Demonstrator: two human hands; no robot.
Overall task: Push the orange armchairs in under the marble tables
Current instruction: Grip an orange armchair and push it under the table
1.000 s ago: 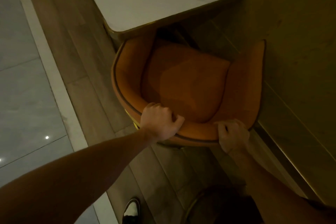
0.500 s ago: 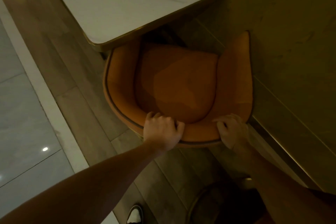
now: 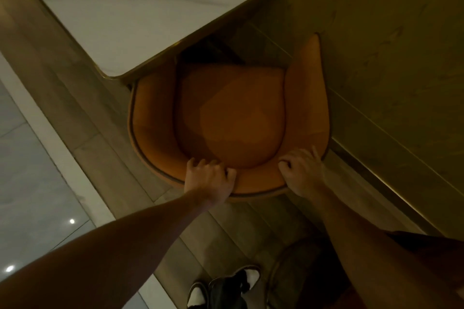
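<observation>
1. Fingers of the left hand (image 3: 209,179) and right hand (image 3: 302,173) curl over the back rim of the orange armchair (image 3: 233,120), grasping it.
2. Chair front sits partly under the marble table (image 3: 130,7); its left arm is below the table corner.
3. Chair's right arm lies just beside the wall (image 3: 389,57).
4. Wood floor (image 3: 82,118) surrounds it; a shoe (image 3: 198,295) shows below.

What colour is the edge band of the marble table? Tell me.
Gold, running around the white marble table; the head view shows it.
</observation>
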